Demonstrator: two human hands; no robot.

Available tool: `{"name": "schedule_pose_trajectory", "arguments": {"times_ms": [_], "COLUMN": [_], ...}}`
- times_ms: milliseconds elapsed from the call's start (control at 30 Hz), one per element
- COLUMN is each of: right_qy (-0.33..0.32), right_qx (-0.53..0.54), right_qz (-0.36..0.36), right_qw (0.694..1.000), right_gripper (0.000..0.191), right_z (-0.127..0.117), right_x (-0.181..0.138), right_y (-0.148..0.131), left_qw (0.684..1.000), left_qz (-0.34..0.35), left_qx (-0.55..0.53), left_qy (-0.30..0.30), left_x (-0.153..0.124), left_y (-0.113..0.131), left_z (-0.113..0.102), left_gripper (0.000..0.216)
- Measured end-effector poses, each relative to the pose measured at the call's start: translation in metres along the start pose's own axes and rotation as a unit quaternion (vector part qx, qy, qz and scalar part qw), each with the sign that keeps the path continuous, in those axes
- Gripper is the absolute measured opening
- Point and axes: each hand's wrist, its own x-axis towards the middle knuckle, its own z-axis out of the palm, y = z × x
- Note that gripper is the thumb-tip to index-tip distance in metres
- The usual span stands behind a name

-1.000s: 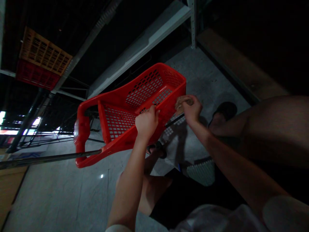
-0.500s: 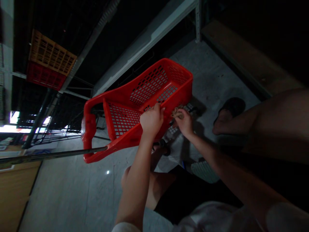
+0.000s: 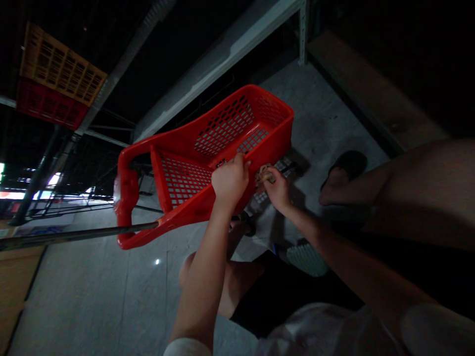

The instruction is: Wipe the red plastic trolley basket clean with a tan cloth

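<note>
A red plastic shopping cart point(image 3: 279, 139) with lattice walls stands in front of me, its basket bare inside. Closed over the near rim of the basket is my left hand point(image 3: 229, 182), fingers wrapped around the edge. Just to the right and lower, my right hand point(image 3: 277, 190) pinches a crumpled tan cloth point(image 3: 264, 176) against or close beside the cart's outer side wall. Whether the cloth touches the plastic is hard to see in the dim light. The cart's handle point(image 3: 125, 195) points to the left.
A metal pole point(image 3: 81, 235) crosses from the left edge to the cart. Grey shelving point(image 3: 218, 69) runs behind it, with a yellow crate point(image 3: 63, 64) and a red crate point(image 3: 52, 104) at upper left. A sandalled foot point(image 3: 339, 178) rests on the concrete floor at right. Ribbed greenish material point(image 3: 307, 259) lies below.
The whole view has shifted, so the cart and crates sit slightly farther left. My left hand keeps its grip on the rim. The cloth in my right hand has moved slightly along the cart's side.
</note>
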Motion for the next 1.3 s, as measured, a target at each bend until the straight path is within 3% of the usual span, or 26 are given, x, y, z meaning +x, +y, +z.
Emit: {"name": "schedule_pose_trajectory", "arguments": {"times_ms": [67, 133, 300, 400, 467, 533, 633, 700, 800, 967, 1067, 1133, 1300], "right_qy": [-0.024, -0.001, 0.216, 0.238, 0.210, 0.158, 0.014, -0.021, 0.006, 0.153, 0.178, 0.160, 0.058], "right_qx": [-0.009, -0.013, -0.013, -0.033, -0.049, -0.059, -0.041, -0.019, -0.003, -0.022, -0.036, -0.036, -0.010], "right_qz": [0.002, 0.009, 0.002, -0.029, -0.038, -0.030, 0.003, 0.017, 0.034, 0.043, 0.027, 0.025, 0.037], "right_qw": [1.000, 1.000, 0.976, 0.970, 0.976, 0.985, 0.999, 0.999, 0.999, 0.987, 0.983, 0.986, 0.998], "right_gripper": [0.029, 0.030, 0.038, 0.038, 0.039, 0.041, 0.038, 0.036, 0.035, 0.041, 0.041, 0.040, 0.040], "right_z": [0.002, -0.004, -0.038, -0.048, -0.044, -0.031, -0.008, 0.003, -0.002, -0.042, -0.047, -0.035, 0.010], "right_x": [-0.009, 0.001, 0.083, 0.115, 0.105, 0.071, 0.009, -0.015, -0.004, 0.087, 0.109, 0.093, 0.005], "right_y": [0.003, 0.006, 0.012, 0.014, 0.016, 0.020, 0.032, 0.041, 0.051, 0.049, 0.041, 0.039, 0.047], "left_qw": [1.000, 1.000, 1.000, 1.000, 1.000, 1.000, 1.000, 1.000, 1.000, 1.000, 1.000, 1.000, 1.000], "left_qz": [0.003, 0.005, 0.001, 0.002, 0.001, -0.003, -0.009, -0.007, 0.003, -0.006, -0.013, -0.016, -0.017], "left_qx": [0.000, -0.001, -0.013, -0.021, -0.024, -0.023, -0.014, -0.009, -0.009, -0.002, -0.007, -0.012, -0.004], "left_qy": [0.000, -0.003, -0.012, -0.010, -0.008, -0.006, -0.008, -0.009, -0.005, 0.003, -0.007, -0.012, -0.002], "left_x": [0.001, 0.001, -0.003, -0.006, -0.007, -0.007, -0.006, -0.005, -0.005, -0.006, -0.006, -0.005, -0.002], "left_y": [-0.001, -0.002, 0.000, 0.002, 0.003, 0.004, 0.003, 0.003, 0.001, 0.002, 0.003, 0.004, 0.003], "left_z": [0.000, 0.000, -0.002, -0.001, -0.001, -0.001, -0.001, -0.001, 0.000, 0.001, 0.000, 0.000, 0.001], "left_gripper": [0.041, 0.041, 0.041, 0.039, 0.038, 0.038, 0.039, 0.040, 0.041, 0.039, 0.040, 0.039, 0.038]}}
